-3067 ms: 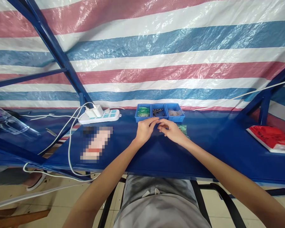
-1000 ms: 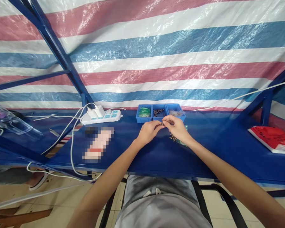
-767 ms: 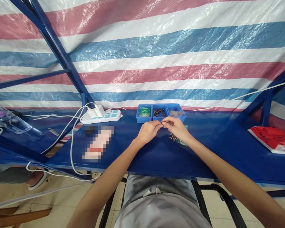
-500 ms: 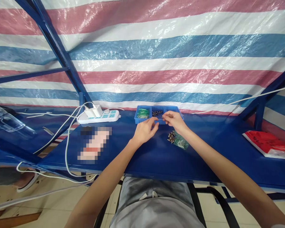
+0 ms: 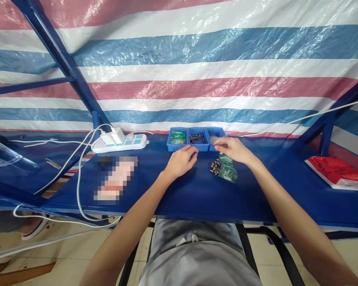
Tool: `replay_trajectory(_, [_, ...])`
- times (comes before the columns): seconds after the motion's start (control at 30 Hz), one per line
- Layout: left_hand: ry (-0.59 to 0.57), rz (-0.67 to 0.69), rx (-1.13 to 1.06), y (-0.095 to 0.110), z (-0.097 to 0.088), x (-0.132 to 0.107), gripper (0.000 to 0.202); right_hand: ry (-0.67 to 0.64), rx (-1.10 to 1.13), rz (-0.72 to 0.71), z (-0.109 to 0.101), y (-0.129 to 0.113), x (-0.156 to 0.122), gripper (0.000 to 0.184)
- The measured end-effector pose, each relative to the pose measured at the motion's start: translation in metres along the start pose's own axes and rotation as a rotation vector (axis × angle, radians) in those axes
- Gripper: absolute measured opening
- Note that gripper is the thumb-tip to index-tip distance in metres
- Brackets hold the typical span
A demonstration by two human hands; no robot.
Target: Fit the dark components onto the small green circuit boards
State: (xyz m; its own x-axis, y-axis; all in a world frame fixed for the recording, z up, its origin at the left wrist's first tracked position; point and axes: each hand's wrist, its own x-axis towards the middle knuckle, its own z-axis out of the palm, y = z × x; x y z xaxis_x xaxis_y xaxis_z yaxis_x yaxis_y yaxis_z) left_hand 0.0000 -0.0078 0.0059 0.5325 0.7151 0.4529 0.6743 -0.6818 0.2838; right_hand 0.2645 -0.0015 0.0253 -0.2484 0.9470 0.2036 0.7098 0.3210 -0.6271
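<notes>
A blue three-part tray stands against the striped sheet at the back of the bench. Green packets fill its left section, and small dark-and-brown cylindrical parts lie in the middle one. Just in front of the tray, my left hand is closed with curled fingers; anything in them is hidden. My right hand reaches to the right section, its fingertips together near something pale I cannot make out. Beneath it on the bench lie green printed packets beside a pile of brown parts.
A white power strip with plugs and cables sits to the left. A blurred-out pinkish object lies in front of it. On the right is a red-and-white package. Blue frame posts rise at both sides; cables hang over the left edge.
My right hand has moved right, away from my left hand, to the tray's right section. My left hand has stayed near the tray's front. The view has shifted slightly.
</notes>
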Motion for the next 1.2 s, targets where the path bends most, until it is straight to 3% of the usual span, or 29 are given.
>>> replay_trajectory(0.2, [-0.064,0.033,0.008,-0.002,0.002,-0.001,0.028,-0.211,-0.493,0.231,-0.007,-0.002,-0.006,0.033])
replay_trajectory(0.37, [-0.060,0.056,-0.001,-0.005,0.004,-0.001,0.026,-0.276,-0.591,0.293,0.003,-0.002,-0.009,0.037])
replay_trajectory(0.6, [-0.070,0.059,-0.016,-0.006,0.004,-0.001,0.024,-0.158,-0.475,0.205,0.007,0.011,-0.007,0.033])
replay_trajectory(0.83, [-0.065,0.051,-0.005,-0.005,0.002,0.000,0.026,-0.010,-0.470,0.214,0.005,-0.002,-0.006,0.027])
replay_trajectory(1.03, [-0.031,0.052,-0.078,-0.002,0.004,-0.001,0.027,0.298,-0.175,0.040,0.010,-0.016,-0.002,0.033])
replay_trajectory(1.1, [0.014,0.069,-0.100,-0.002,0.006,-0.001,0.031,0.310,0.041,0.005,0.020,-0.024,-0.002,0.032])
replay_trajectory(1.2, [0.109,0.104,-0.066,-0.005,0.007,0.000,0.030,0.189,0.432,0.007,0.037,-0.034,-0.004,0.037])
